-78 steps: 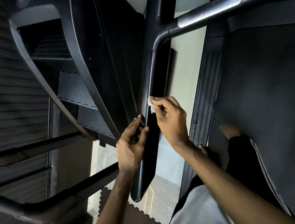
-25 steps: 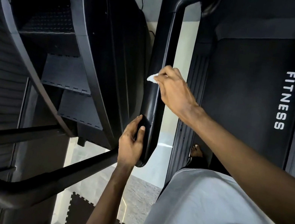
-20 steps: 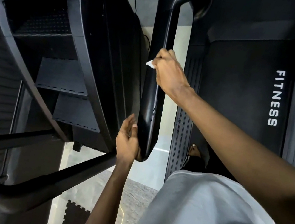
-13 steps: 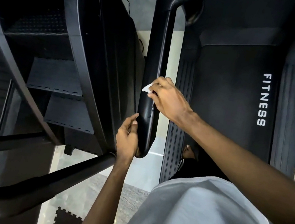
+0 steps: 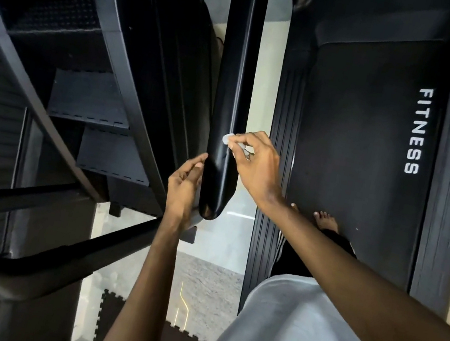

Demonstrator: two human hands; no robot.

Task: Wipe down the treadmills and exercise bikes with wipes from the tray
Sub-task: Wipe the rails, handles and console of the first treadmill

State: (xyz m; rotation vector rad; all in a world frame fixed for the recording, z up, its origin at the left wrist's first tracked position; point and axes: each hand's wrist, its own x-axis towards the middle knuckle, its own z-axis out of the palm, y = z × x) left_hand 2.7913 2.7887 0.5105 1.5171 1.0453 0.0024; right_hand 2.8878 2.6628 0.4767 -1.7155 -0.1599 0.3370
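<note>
Lower on the black handrail than a moment earlier, the right hand pinched a small crumpled white wipe against the rail's glossy face, near its rounded end. Left hand lay loose-fingered against the rail's side, holding nothing. This rail seemed nearly wiped; the treadmill belt and other machines likely remained

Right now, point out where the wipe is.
In the head view, near the centre: the small white wipe is pinched in the right hand against the black handrail, just above the left hand at the rail's end.
</note>
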